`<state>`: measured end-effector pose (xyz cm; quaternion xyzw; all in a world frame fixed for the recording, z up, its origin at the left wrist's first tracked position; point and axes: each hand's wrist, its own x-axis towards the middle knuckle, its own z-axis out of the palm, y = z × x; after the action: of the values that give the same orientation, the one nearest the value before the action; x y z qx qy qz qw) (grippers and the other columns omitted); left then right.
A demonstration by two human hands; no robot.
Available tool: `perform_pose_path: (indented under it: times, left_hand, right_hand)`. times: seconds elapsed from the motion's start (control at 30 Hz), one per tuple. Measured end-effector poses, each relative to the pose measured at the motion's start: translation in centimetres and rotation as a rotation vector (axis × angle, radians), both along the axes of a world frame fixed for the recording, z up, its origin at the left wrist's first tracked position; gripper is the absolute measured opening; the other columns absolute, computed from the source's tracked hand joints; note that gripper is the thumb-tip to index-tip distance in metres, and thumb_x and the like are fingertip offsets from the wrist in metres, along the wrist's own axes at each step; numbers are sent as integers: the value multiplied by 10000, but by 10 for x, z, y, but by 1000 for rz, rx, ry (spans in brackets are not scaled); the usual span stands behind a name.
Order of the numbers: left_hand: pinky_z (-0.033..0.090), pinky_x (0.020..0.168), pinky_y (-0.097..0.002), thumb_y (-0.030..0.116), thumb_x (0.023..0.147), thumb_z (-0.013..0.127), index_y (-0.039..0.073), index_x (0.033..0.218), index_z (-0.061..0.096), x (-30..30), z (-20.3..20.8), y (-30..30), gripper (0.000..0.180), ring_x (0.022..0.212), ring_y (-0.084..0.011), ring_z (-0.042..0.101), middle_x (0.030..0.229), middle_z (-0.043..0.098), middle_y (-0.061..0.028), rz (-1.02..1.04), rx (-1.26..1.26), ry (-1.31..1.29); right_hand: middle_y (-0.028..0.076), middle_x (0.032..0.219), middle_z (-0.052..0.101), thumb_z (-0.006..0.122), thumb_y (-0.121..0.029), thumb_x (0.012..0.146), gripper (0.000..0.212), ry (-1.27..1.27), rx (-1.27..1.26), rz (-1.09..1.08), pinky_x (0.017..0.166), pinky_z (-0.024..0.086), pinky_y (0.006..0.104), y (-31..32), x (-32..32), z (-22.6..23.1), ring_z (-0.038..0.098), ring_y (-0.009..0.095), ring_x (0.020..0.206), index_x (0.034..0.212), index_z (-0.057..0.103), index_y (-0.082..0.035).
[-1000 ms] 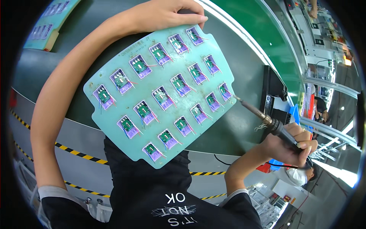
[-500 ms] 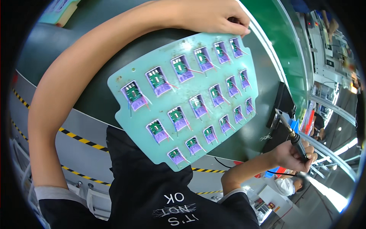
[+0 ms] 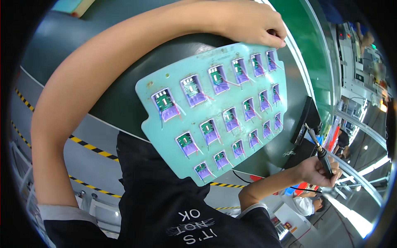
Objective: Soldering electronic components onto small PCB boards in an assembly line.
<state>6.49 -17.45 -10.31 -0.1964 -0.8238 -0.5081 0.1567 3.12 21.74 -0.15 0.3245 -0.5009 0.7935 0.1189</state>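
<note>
Reaching across from the picture's left, the person's left hand [image 3: 252, 22] closed its grip on the top far edge of a pale green fixture board [image 3: 219, 111], fingers curled over the rim near the upper right corner. The board lay tilted over the dark green desk [image 3: 103, 95], its lower end overlapping the person's black shirt [image 3: 165, 206]. It carried rows of small green circuit boards [image 3: 164, 101] seated in purple-lined pockets, with thin wires trailing from several. The right hand [image 3: 316, 171], low at the right and well apart from the board, was wrapped tight around the handle of a soldering iron [image 3: 318, 151], its metal tip pointing up and to the left toward a black box [image 3: 306, 120] at the desk's edge. Yellow-and-black striped tape [image 3: 91, 146] ran along the desk's front.
</note>
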Motion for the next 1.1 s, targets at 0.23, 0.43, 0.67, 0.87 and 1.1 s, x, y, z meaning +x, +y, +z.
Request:
perform_pose_path:
  times: [0.23, 0.43, 0.67, 0.87, 1.1]
  left_hand:
    - [430, 671, -321, 225, 984, 551, -3, 833, 638, 3, -2, 8, 287, 722, -184, 562, 778, 597, -80, 13, -86, -128]
    - [423, 704, -337, 244, 978, 558, 30, 827, 654, 6, 5, 8, 280, 698, -218, 531, 746, 575, -77, 1, -52, -153]
    - [368, 807, -324, 225, 983, 541, 58, 822, 634, 13, 12, 7, 250, 716, -198, 495, 760, 543, -45, 16, -80, -193]
    - [362, 800, -317, 188, 975, 548, 40, 808, 615, 15, 19, 3, 233, 708, -194, 499, 753, 543, -42, -5, -114, -211]
    - [351, 765, -303, 157, 962, 569, 36, 792, 624, 11, 20, 3, 216, 671, -163, 483, 740, 547, -33, -23, -144, -183]
  right_hand:
    - [-20, 491, 283, 439, -190, 923, 221, 23, 44, -85, 383, 158, 245, -10, 4, 0, 220, 77, 398, 721, 414, -104]
    - [-20, 501, 290, 426, -182, 931, 216, -6, 71, -99, 403, 186, 266, -12, 7, 1, 228, 81, 399, 732, 395, -105]
    - [-24, 524, 297, 442, -208, 939, 235, -49, 57, -139, 450, 192, 261, -9, 9, 1, 229, 68, 416, 728, 385, -122]
    - [-21, 524, 324, 454, -209, 930, 232, -73, 66, -123, 429, 196, 246, -11, 8, -3, 251, 56, 414, 722, 404, -116]
    - [-25, 523, 310, 445, -186, 928, 222, -71, 80, -89, 440, 198, 239, -13, 5, -3, 240, 60, 425, 723, 394, -119]
